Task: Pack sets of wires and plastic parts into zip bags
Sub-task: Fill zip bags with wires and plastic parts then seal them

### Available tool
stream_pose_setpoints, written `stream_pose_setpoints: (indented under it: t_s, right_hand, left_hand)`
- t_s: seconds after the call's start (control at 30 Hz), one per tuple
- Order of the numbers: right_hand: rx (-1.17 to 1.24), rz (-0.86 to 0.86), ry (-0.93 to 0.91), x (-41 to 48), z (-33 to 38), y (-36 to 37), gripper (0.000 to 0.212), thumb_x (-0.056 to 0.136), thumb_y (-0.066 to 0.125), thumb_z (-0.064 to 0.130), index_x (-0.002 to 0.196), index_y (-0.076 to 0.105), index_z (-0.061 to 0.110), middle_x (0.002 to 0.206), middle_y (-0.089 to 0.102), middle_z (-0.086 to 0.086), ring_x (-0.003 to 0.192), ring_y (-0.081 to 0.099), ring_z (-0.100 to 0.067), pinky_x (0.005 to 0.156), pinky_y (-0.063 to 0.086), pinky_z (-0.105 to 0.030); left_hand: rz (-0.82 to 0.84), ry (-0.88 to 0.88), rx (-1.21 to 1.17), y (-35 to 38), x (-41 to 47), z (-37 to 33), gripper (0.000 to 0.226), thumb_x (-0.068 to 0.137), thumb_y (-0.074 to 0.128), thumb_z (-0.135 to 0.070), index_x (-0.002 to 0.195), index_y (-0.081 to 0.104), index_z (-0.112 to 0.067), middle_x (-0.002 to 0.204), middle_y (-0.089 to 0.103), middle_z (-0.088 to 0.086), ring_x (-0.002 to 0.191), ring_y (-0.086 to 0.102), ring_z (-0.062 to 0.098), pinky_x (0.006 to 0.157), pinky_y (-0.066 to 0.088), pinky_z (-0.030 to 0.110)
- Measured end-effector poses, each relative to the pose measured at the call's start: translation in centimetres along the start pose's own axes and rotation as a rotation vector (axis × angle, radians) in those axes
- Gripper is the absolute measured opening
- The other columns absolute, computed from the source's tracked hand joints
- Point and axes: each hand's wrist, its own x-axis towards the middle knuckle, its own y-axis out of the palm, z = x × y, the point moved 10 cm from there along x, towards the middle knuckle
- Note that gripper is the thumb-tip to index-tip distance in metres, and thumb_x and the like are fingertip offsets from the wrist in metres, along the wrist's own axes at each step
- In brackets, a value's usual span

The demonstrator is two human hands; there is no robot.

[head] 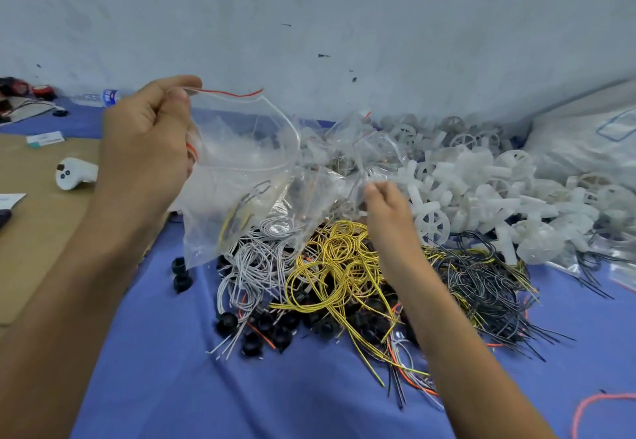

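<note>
Left hand is pinching the open zip bag up by its rim over the wire pile, few wires already inside, while my right hand pokes at the white plastic parts (can't tell if it's grabbed one), so I'd say this set's half done, heaps left.

The zip bag is clear, glossy, crinkled plastic film; white parts look like matt, translucent moulded plastic; yellow wires wear smooth shiny insulation; black caps are glossy plastic; the blue cloth is matt fabric
</note>
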Motion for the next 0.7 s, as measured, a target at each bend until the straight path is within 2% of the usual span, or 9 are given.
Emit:
stream_pose_setpoints:
  t_s: [0.03, 0.17, 0.23, 0.3, 0.37, 0.47, 0.57, 0.63, 0.7]
  right_hand:
    - [0.121, 0.005, 0.057, 0.0, 0.1, -0.8, 0.024, 0.1, 0.044, 0.03, 0.097, 0.058, 0.01, 0.1, 0.06, -0.012, 0.083, 0.055, -0.017, 0.076, 0.049, -0.043]
    - [0.45, 0.017, 0.086, -1.1, 1.6, -3.8, 0.02, 0.095, 0.047, 0.019, 0.089, 0.063, 0.009, 0.105, 0.062, -0.005, 0.089, 0.058, -0.019, 0.075, 0.046, -0.03]
    - [0.629, 0.158, 0.06, -2.4, 2.8, -3.7, 0.025, 0.094, 0.045, 0.017, 0.101, 0.061, -0.001, 0.106, 0.066, -0.01, 0.089, 0.062, -0.023, 0.077, 0.048, -0.034]
    - [0.71, 0.353, 0.072, -4.5, 3.8, -2.7, 0.027, 0.093, 0.044, 0.019, 0.102, 0.058, -0.002, 0.107, 0.069, -0.016, 0.078, 0.065, -0.025, 0.063, 0.053, -0.032]
    - [0.54, 0.446, 0.059, -6.6, 3.9, -2.0, 0.027, 0.098, 0.046, 0.024, 0.098, 0.062, 0.002, 0.104, 0.071, -0.017, 0.066, 0.065, -0.024, 0.046, 0.05, -0.027]
    - [0.171, 0.4, -0.004, -8.0, 2.6, -2.0, 0.028, 0.1, 0.052, 0.027, 0.089, 0.071, 0.009, 0.099, 0.073, -0.009, 0.053, 0.061, -0.018, 0.041, 0.046, -0.025]
    - [0.087, 0.457, -0.05, -9.0, 2.1, -0.4, 0.027, 0.102, 0.049, 0.013, 0.093, 0.074, 0.014, 0.088, 0.071, -0.003, 0.054, 0.06, -0.014, 0.05, 0.052, -0.028]
    - [0.049, 0.553, -0.094, -10.0, 2.2, 1.9, 0.034, 0.099, 0.043, 0.004, 0.083, 0.07, 0.016, 0.078, 0.067, -0.003, 0.064, 0.065, -0.017, 0.062, 0.059, -0.033]
    - [0.024, 0.567, -0.094, -10.3, 2.0, 3.2, 0.034, 0.093, 0.037, -0.003, 0.074, 0.063, 0.008, 0.072, 0.066, -0.005, 0.068, 0.067, -0.017, 0.069, 0.061, -0.038]
  left_hand:
    - [0.006, -0.004, -0.007, 0.3, 0.0, 0.1, 0.023, 0.105, 0.041, -0.024, 0.109, 0.064, -0.024, 0.045, 0.045, -0.01, 0.041, 0.035, 0.005, 0.04, 0.028, 0.019]
    - [0.053, 0.035, 0.076, 2.2, -0.8, 0.4, 0.024, 0.105, 0.042, -0.026, 0.116, 0.063, -0.021, 0.047, 0.051, -0.011, 0.043, 0.041, 0.002, 0.044, 0.033, 0.015]
    - [0.117, 0.077, 0.191, 3.7, -1.9, 0.5, 0.024, 0.105, 0.043, -0.03, 0.118, 0.062, -0.028, 0.051, 0.055, -0.012, 0.046, 0.047, 0.002, 0.048, 0.037, 0.015]
    - [0.207, 0.102, 0.303, 5.5, -3.6, 0.9, 0.023, 0.105, 0.043, -0.034, 0.119, 0.06, -0.038, 0.056, 0.057, -0.014, 0.049, 0.051, 0.003, 0.051, 0.041, 0.019]
    - [0.303, 0.098, 0.409, 7.2, -5.8, 1.6, 0.024, 0.104, 0.041, -0.04, 0.122, 0.056, -0.044, 0.059, 0.059, -0.01, 0.052, 0.056, 0.009, 0.056, 0.05, 0.031]
    - [0.414, 0.15, 0.542, 9.4, -9.4, 1.4, 0.034, 0.102, 0.036, -0.047, 0.132, 0.052, -0.042, 0.053, 0.056, -0.001, 0.055, 0.059, 0.019, 0.059, 0.051, 0.039]
    - [0.498, 0.222, 0.629, 11.4, -12.1, 1.2, 0.04, 0.103, 0.032, -0.046, 0.138, 0.049, -0.039, 0.073, 0.067, -0.001, 0.073, 0.064, 0.028, 0.067, 0.05, 0.041]
    - [0.549, 0.24, 0.689, 12.3, -13.3, 1.9, 0.043, 0.102, 0.026, -0.045, 0.141, 0.045, -0.04, 0.088, 0.072, 0.001, 0.085, 0.065, 0.032, 0.07, 0.049, 0.041]
    - [0.604, 0.264, 0.756, 12.8, -14.2, 2.3, 0.048, 0.097, 0.02, -0.047, 0.141, 0.039, -0.043, 0.092, 0.071, 0.0, 0.088, 0.065, 0.033, 0.069, 0.049, 0.041]
